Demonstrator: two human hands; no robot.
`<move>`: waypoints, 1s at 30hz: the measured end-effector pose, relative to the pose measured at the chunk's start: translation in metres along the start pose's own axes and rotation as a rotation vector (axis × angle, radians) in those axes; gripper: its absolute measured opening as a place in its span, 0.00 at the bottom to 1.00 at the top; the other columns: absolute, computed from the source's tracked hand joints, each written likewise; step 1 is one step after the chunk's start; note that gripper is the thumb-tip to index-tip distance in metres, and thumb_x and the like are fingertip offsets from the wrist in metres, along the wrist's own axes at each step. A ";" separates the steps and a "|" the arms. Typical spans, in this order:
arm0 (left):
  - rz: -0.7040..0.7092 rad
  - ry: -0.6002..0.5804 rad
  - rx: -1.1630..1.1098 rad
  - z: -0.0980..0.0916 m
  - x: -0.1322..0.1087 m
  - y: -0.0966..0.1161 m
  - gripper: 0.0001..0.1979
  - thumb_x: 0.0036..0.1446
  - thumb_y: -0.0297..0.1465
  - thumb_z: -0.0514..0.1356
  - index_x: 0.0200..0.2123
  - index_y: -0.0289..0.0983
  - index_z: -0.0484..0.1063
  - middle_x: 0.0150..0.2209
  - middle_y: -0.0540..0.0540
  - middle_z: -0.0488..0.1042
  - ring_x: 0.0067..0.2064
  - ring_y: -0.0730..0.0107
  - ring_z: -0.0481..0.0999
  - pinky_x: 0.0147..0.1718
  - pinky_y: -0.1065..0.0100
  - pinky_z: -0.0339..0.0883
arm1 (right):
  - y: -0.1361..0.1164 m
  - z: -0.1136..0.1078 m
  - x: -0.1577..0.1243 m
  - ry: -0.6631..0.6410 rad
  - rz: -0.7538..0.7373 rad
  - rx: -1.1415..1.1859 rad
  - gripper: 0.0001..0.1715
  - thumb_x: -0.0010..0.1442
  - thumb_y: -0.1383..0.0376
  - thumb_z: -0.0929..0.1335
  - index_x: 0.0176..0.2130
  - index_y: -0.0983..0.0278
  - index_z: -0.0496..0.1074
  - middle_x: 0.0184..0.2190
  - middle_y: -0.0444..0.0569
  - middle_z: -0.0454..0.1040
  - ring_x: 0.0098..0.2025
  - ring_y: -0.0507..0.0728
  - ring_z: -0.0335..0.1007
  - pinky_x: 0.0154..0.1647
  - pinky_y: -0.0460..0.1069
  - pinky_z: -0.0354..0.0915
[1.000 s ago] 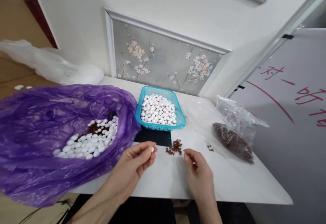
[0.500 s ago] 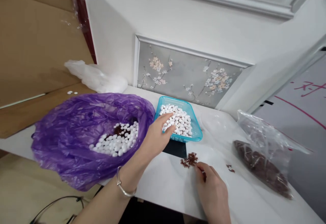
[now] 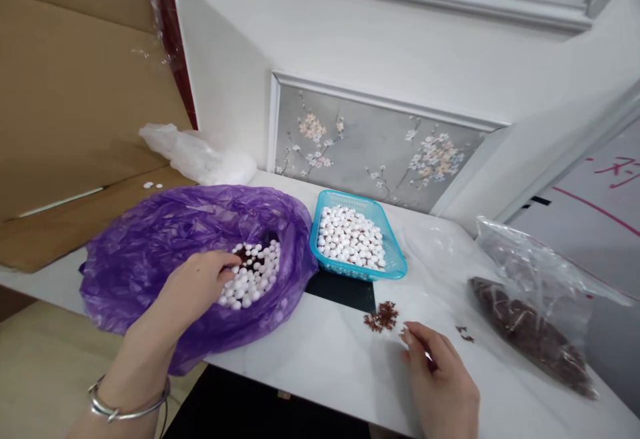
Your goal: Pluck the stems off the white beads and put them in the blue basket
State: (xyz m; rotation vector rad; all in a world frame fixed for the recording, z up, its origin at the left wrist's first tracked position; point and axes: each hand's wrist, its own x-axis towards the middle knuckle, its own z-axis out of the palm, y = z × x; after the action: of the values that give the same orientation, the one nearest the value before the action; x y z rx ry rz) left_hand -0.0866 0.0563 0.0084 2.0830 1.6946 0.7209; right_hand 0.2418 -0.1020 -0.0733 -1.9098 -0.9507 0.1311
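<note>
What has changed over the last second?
The left hand went over the blue basket, apparently letting go of its white piece, then moved left into the purple bag, to the white pieces there. The right hand stays beside the brown pile; basket and bag stay put.

Basket (image 3: 398, 260) on worktop (image 3: 335, 352), pellets (image 3: 350, 239) in it. L of basket: bag (image 3: 150, 246) w/ more pellets. In front of basket, bit R: sprig pile (image 3: 383, 318). Well R: 2nd bag (image 3: 537, 339). Behind: wall panel (image 3: 370, 142).
</note>
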 end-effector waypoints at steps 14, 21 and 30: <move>-0.200 -0.252 -1.111 0.030 -0.045 0.068 0.08 0.48 0.33 0.67 0.33 0.38 0.79 0.30 0.47 0.77 0.32 0.70 0.73 0.33 0.74 0.65 | -0.076 0.015 -0.033 -0.241 -0.012 0.490 0.12 0.57 0.57 0.68 0.27 0.62 0.71 0.26 0.44 0.69 0.27 0.53 0.64 0.30 0.47 0.64; -0.497 -0.609 -1.687 0.076 -0.063 0.092 0.05 0.51 0.26 0.66 0.34 0.35 0.77 0.32 0.49 0.73 0.32 0.79 0.73 0.35 0.78 0.68 | -0.096 0.018 -0.041 -0.428 0.149 0.740 0.12 0.59 0.57 0.67 0.29 0.62 0.69 0.23 0.42 0.70 0.27 0.51 0.65 0.31 0.46 0.63; -0.377 -0.722 -1.734 0.099 -0.065 0.101 0.08 0.59 0.31 0.59 0.30 0.32 0.74 0.25 0.50 0.67 0.27 0.78 0.67 0.31 0.75 0.65 | -0.099 0.024 -0.041 -0.487 0.007 0.736 0.10 0.65 0.61 0.62 0.32 0.61 0.66 0.27 0.42 0.67 0.30 0.51 0.66 0.33 0.46 0.64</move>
State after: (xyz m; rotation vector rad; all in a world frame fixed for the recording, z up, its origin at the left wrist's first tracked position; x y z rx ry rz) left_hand 0.0418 -0.0253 -0.0240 0.5701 0.4580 0.6986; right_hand 0.1477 -0.0891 -0.0190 -1.2072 -1.0203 0.8586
